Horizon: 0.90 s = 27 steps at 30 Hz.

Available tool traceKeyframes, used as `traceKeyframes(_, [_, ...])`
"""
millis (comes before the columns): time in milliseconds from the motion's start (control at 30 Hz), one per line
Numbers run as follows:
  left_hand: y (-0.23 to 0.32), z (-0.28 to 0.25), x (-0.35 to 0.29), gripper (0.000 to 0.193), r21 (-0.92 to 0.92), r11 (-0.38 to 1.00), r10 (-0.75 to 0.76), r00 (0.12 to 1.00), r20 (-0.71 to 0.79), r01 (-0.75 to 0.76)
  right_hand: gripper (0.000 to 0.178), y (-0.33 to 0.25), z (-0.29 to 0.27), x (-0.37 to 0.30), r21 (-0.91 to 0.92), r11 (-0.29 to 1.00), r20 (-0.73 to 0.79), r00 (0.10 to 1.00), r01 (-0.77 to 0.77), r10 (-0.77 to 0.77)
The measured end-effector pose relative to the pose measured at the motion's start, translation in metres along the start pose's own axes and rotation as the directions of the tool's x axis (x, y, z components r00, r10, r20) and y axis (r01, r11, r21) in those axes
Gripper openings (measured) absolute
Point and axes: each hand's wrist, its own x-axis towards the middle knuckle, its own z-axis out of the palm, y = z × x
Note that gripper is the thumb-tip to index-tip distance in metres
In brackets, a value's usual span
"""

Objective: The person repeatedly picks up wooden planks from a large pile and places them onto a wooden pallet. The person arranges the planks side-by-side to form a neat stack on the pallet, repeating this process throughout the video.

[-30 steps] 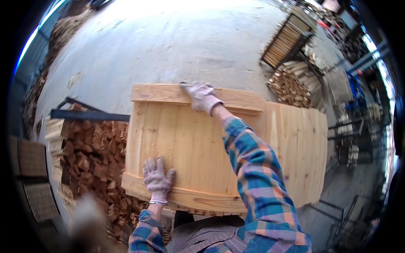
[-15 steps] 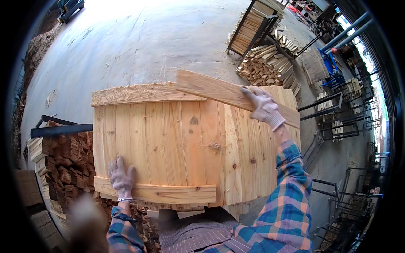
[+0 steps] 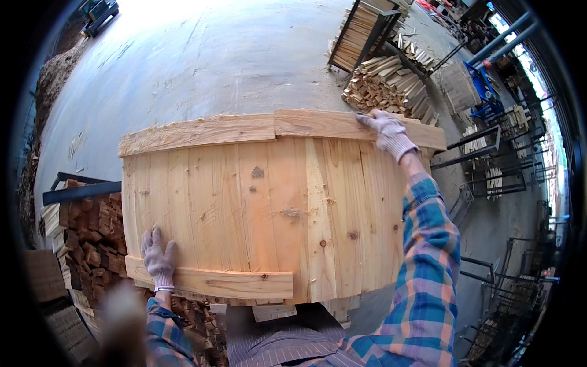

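Observation:
A row of pale boards [image 3: 211,196] lies side by side in front of me, forming a wide panel. My right hand [image 3: 391,134], in a light knit glove, grips a wooden plank [image 3: 318,124] lying across the far right edge of the panel. That plank's left end meets a second plank [image 3: 202,131] with a rough, splintery upper edge. My left hand [image 3: 160,260], gloved too, lies with fingers spread on the panel's near left corner, its heel over a short plank [image 3: 232,283] along the near edge. Knots and wood shavings dot the boards.
Reddish-brown wood pieces [image 3: 101,238] are stacked below left, beside a dark metal bar [image 3: 82,192]. Beyond the far right corner stand a pile of cut sticks [image 3: 382,85] and a filled metal rack [image 3: 361,40]. Black metal frames [image 3: 483,144] stand at right on the concrete floor [image 3: 202,61].
My right hand has swung the slanted plank away from me, straight along the far edge, end to end with the other plank. The panel appears shifted slightly left in view. My left hand stays put on it.

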Motion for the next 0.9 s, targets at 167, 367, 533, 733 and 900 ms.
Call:
traceKeyframes(167, [-0.002, 0.005, -0.011, 0.06, -0.029, 0.998, 0.05, 0.998, -0.042, -0.051, 0.049, -0.004, 0.03, 0.014, 0.034, 0.995, -0.115, 0.988, -0.098, 0.102])
traceKeyframes(367, [0.01, 0.005, -0.006, 0.06, -0.015, 0.998, 0.061, 0.998, -0.027, -0.061, 0.043, -0.002, 0.033, 0.009, -0.089, 0.984, -0.181, 0.974, -0.157, 0.139])
traceKeyframes(533, [-0.001, -0.003, -0.013, 0.059, -0.058, 0.998, 0.02, 0.997, -0.079, -0.025, 0.043, -0.041, 0.023, 0.031, -0.162, 0.972, -0.087, 0.983, -0.172, 0.159])
traceKeyframes(733, [0.006, -0.012, 0.011, 0.068, -0.047, 0.999, 0.025, 0.999, -0.022, -0.026, 0.068, 0.022, 0.054, 0.014, -0.299, 0.949, -0.173, 0.984, -0.102, 0.051])
traceKeyframes(900, [0.0, -0.017, -0.003, 0.069, -0.078, 0.996, -0.034, 0.998, 0.058, 0.038, 0.073, -0.003, 0.042, 0.024, -0.244, 0.966, -0.048, 0.996, -0.081, 0.072])
